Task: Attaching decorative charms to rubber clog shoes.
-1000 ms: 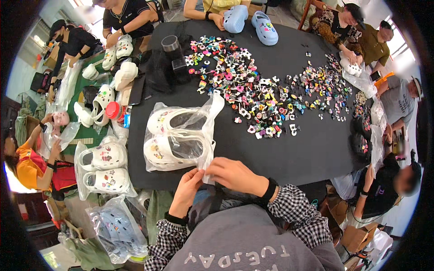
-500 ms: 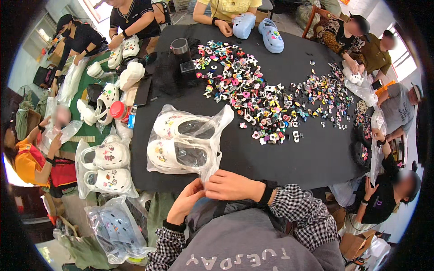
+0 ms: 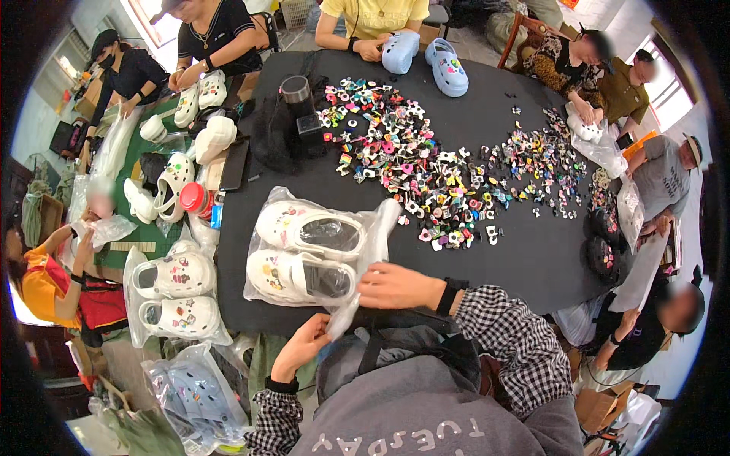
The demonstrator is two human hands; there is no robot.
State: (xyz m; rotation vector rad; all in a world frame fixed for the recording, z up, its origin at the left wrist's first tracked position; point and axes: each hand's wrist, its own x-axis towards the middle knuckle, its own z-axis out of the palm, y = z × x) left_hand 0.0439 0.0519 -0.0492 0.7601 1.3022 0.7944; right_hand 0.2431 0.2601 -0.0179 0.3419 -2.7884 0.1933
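Observation:
A pair of white clogs point(image 3: 278, 277) with colourful charms lies side by side in a clear plastic bag point(image 3: 378, 233), near the front edge of the black table. My left hand point(image 3: 303, 346) pinches the bag's near corner, just off the table edge. With closed fingers, my right hand point(image 3: 403, 288) grips the bag's loose end beside the clogs' heels. The plastic is pulled between the two hands.
Loose shoe charms point(image 3: 426, 175) cover the middle of the black table point(image 3: 487, 277). Bagged white clogs point(image 3: 179, 315) and bagged blue clogs point(image 3: 199, 391) lie to my left. A tumbler point(image 3: 295, 91) stands farther back. Several co-workers sit around, one holding a light-blue clog point(image 3: 400, 52).
My hands, close together before, have moved apart: the right up along the bag's end, the left slightly down and left. The bag's loose end is now spread between them.

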